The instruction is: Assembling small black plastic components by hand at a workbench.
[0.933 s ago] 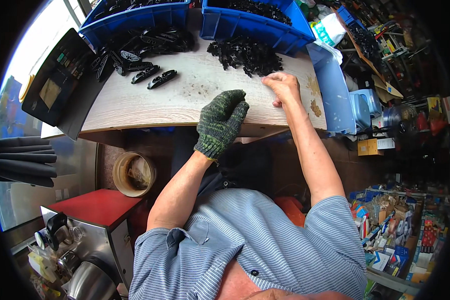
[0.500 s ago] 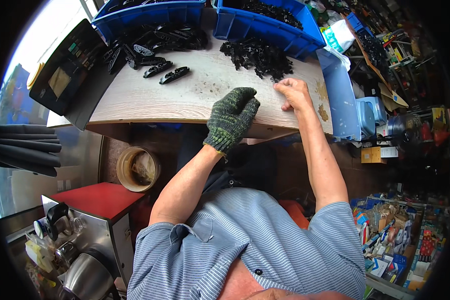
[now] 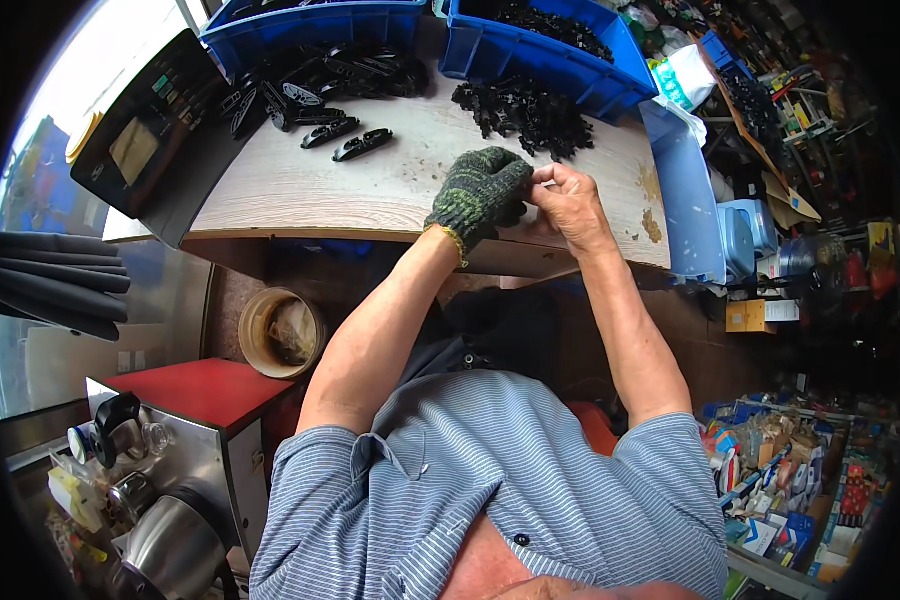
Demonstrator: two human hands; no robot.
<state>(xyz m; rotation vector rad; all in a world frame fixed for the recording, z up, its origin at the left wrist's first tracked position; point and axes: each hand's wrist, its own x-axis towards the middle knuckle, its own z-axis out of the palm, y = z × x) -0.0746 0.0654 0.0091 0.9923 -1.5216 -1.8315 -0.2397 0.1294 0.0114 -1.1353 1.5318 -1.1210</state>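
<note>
Small black plastic parts (image 3: 523, 112) are heaped toward the back right corner of a pale wood-grain worktop (image 3: 300, 195). Near its front edge, the curled left hand (image 3: 480, 190), covered by a dark green knitted glove, is met by the bare right hand (image 3: 572, 208), fingers bent; whether anything is gripped cannot be told. Elongated black plastic pieces (image 3: 375, 72) are piled toward the back left corner.

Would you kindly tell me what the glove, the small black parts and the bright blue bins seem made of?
Glove: matte knitted yarn, from its flecked stitches. Small black parts: perhaps plastic, dark with faint glints; metal possible. Bright blue bins: likely plastic, smooth, with ribbed walls.
</note>
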